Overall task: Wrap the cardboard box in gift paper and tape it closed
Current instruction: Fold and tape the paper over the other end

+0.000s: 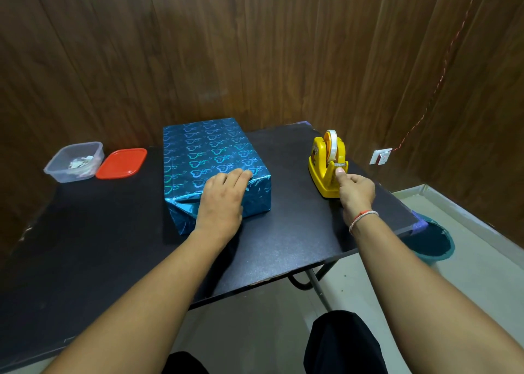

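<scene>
A box wrapped in shiny blue heart-patterned gift paper lies on the black table, its near end folded in creases. My left hand presses flat on the near top edge of the box, fingers straight. To the right stands a yellow tape dispenser with a roll of clear tape. My right hand is at the dispenser's cutter, thumb and curled fingers pinching the tape end there.
A clear plastic container with paper scraps and its red lid sit at the table's far left. A teal bin stands on the floor by the table's right corner. Wooden wall panels close in behind the table.
</scene>
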